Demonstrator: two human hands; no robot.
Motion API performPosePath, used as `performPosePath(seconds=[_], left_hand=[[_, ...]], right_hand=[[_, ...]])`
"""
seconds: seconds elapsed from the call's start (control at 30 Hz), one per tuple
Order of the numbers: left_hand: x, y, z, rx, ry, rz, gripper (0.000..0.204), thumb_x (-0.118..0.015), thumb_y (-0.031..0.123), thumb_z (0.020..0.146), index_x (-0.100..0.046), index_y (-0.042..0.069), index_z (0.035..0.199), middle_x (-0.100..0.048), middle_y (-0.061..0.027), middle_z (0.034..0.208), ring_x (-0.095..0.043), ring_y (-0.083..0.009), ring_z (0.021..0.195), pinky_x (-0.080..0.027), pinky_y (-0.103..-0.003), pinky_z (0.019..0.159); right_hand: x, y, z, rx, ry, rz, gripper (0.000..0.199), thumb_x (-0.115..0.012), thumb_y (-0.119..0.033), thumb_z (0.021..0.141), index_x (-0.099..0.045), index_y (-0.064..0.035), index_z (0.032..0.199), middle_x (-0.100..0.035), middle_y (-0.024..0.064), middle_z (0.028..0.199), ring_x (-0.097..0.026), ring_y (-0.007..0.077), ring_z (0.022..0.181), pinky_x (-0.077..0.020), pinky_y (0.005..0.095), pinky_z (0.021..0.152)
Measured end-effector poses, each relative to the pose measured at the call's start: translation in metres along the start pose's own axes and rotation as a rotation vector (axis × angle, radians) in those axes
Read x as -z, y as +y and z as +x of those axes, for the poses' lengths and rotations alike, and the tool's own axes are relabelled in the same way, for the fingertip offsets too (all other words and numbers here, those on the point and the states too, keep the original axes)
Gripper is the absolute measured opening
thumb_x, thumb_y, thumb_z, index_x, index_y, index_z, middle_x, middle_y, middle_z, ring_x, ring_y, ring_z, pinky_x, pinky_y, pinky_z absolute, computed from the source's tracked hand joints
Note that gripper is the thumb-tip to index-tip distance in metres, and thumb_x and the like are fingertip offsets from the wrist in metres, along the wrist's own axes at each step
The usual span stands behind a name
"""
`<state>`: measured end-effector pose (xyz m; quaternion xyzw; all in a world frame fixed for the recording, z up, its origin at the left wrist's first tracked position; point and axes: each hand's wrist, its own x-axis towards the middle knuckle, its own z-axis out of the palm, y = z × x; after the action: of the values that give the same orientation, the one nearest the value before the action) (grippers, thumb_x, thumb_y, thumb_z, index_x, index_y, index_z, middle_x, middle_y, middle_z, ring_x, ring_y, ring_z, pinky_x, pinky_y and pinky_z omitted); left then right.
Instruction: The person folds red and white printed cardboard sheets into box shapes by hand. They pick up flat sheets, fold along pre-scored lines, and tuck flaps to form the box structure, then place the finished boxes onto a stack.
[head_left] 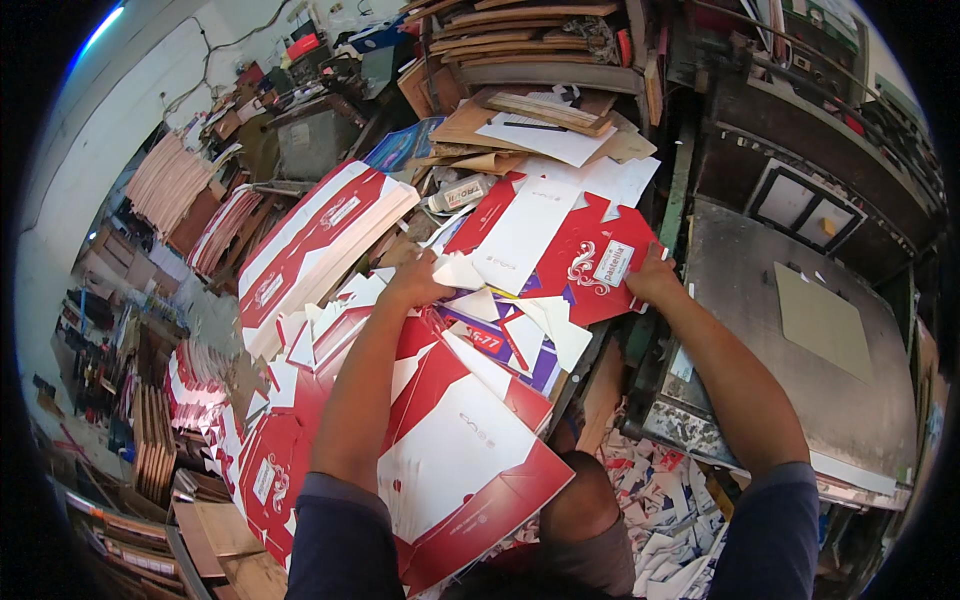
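Observation:
A flat red and white printed carton blank (508,232) lies slanted in front of me. My right hand (655,279) is closed on its right edge, near a white label panel with a swirl pattern. By the blank's near left corner, my left hand (414,280) has its fingers closed on a white card offcut (459,273). Other white offcuts (550,325) and a purple printed sheet (482,336) lie just below the blank. Closer to me, a large red and white carton sheet (455,440) rests on a pile. The left fingertips are partly hidden.
A tall stack of red and white cartons (325,235) stands at left. On the right is a machine with a flat metal bed (735,260) and a beige board (823,322). Trimmed scraps (665,500) cover the floor. Wooden boards (540,45) are piled at the back, near a white bottle (460,192).

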<state>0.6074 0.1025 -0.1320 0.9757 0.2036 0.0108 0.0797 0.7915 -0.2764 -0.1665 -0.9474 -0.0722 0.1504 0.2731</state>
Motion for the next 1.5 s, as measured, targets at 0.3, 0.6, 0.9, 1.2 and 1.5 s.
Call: performPosePath(seconds=[0.3, 0.6, 0.9, 1.2, 1.5], left_hand=[[-0.012, 0.018, 0.026, -0.064, 0.194, 0.179, 0.048, -0.072, 0.01, 0.072, -0.059, -0.001, 0.117, -0.069, -0.0262, 0.105, -0.065, -0.0421, 0.103, -0.052, -0.049, 0.09], [0.068, 0.025, 0.008, 0.213, 0.356, -0.706, 0.035, -0.069, 0.012, 0.084, -0.065, -0.004, 0.115, -0.071, -0.0154, 0.093, -0.073, -0.0225, 0.074, -0.06, -0.032, 0.06], [-0.014, 0.182, -0.073, -0.724, -0.386, 0.133, 0.045, -0.076, 0.038, 0.075, -0.071, 0.013, 0.113, -0.066, -0.0195, 0.124, -0.055, -0.0376, 0.127, -0.045, -0.044, 0.104], [0.035, 0.207, -0.135, -0.6, -1.056, -0.171, 0.06, -0.078, 0.051, 0.079, -0.07, 0.002, 0.114, -0.072, -0.0169, 0.106, -0.068, -0.0272, 0.1, -0.051, -0.037, 0.088], [0.029, 0.103, -0.047, -0.316, -0.292, -0.095, 0.06, -0.077, 0.044, 0.082, -0.063, 0.001, 0.122, -0.065, -0.0208, 0.121, -0.062, -0.0347, 0.113, -0.049, -0.04, 0.098]], right_hand=[[0.002, 0.008, 0.009, 0.052, 0.009, -0.008, 0.099, -0.071, -0.03, 0.083, -0.014, 0.0064, 0.155, -0.037, 0.0426, 0.144, -0.04, 0.0499, 0.137, -0.0376, 0.0428, 0.115], [0.005, 0.0, 0.014, 0.042, -0.034, 0.048, 0.093, -0.067, -0.025, 0.082, -0.017, 0.0079, 0.153, -0.04, 0.0429, 0.142, -0.032, 0.0523, 0.141, -0.0397, 0.0417, 0.114], [0.004, 0.001, -0.007, 0.045, -0.037, 0.03, 0.099, -0.069, -0.027, 0.082, -0.011, 0.0079, 0.154, -0.034, 0.0412, 0.148, -0.032, 0.0523, 0.141, -0.0387, 0.0409, 0.114], [-0.001, 0.007, 0.007, 0.08, 0.007, 0.013, 0.096, -0.071, -0.025, 0.08, -0.015, 0.0081, 0.151, -0.04, 0.0384, 0.144, -0.039, 0.0508, 0.137, -0.0408, 0.043, 0.112], [-0.01, 0.03, 0.037, -0.013, -0.038, 0.655, 0.063, -0.065, -0.013, 0.082, -0.042, 0.0111, 0.136, -0.053, 0.0314, 0.133, -0.06, 0.0385, 0.117, -0.051, 0.0441, 0.096]])
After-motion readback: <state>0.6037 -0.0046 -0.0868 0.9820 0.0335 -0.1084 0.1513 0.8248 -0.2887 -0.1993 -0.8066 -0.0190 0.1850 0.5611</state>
